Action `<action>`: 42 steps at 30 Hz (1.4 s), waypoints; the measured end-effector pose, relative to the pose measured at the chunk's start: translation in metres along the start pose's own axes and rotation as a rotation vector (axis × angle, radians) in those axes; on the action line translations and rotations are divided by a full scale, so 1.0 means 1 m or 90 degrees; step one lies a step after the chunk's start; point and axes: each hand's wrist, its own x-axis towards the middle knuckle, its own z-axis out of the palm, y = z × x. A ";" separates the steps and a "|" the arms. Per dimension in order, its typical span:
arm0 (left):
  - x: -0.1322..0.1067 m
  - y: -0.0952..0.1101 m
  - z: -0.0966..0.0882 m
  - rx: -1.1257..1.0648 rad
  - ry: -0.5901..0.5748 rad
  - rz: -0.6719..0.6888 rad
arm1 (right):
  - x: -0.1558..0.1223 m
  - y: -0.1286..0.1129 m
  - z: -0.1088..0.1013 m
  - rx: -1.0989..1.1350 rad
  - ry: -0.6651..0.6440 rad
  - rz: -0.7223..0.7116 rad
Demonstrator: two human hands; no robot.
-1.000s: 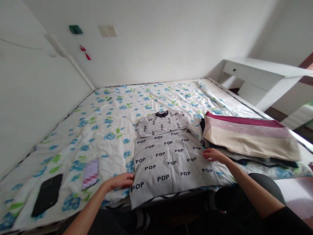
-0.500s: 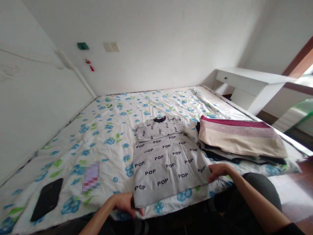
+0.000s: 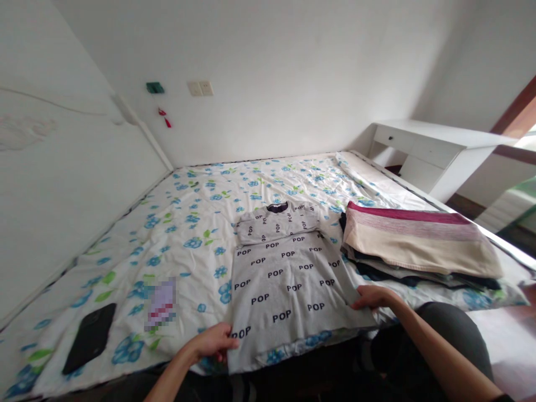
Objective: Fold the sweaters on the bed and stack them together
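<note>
A grey sweater (image 3: pixel 285 279) printed with "POP" lies on the flowered bed sheet (image 3: pixel 196 223), its dark neckline pointing away from me. Its sleeves are folded across the upper part. My left hand (image 3: pixel 218 340) is closed on the sweater's left edge, a little above the hem. On the opposite edge, my right hand (image 3: pixel 372 297) pinches the fabric, also above the hem. The bottom corners hang near the bed's front edge. To the right of the sweater sits a stack of folded clothes (image 3: pixel 419 240), with a beige, mauve and dark pink piece on top.
A black phone (image 3: pixel 90 338) lies at the front left of the bed, beside a blurred-out small item (image 3: pixel 161 304). Beyond the bed's right side stands a white desk (image 3: pixel 435 145). Walls close off the left and back. My knee (image 3: pixel 454 329) is at the front right.
Both hands have shifted their grip from the hem corners up the side edges of the sweater. The hem corners now droop free below the hands. The camera view has tilted slightly.
</note>
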 end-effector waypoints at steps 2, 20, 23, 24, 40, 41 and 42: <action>0.000 -0.005 -0.003 0.031 -0.072 -0.028 | 0.001 0.000 -0.005 -0.075 -0.009 -0.003; 0.091 0.034 -0.071 -0.070 0.275 0.040 | 0.091 -0.065 -0.035 -0.325 0.314 -0.034; 0.089 0.029 -0.090 -0.041 0.145 -0.004 | 0.097 -0.058 -0.040 -0.380 0.273 -0.012; 0.090 0.031 -0.099 -0.030 0.134 -0.020 | 0.099 -0.060 -0.042 -0.389 0.278 -0.021; 0.223 0.199 -0.240 -0.365 0.515 0.144 | 0.253 -0.226 -0.148 0.634 0.261 -0.139; 0.233 0.205 -0.245 -0.366 0.502 0.144 | 0.263 -0.231 -0.153 0.643 0.250 -0.142; 0.243 0.208 -0.250 -0.367 0.488 0.142 | 0.273 -0.234 -0.156 0.646 0.242 -0.154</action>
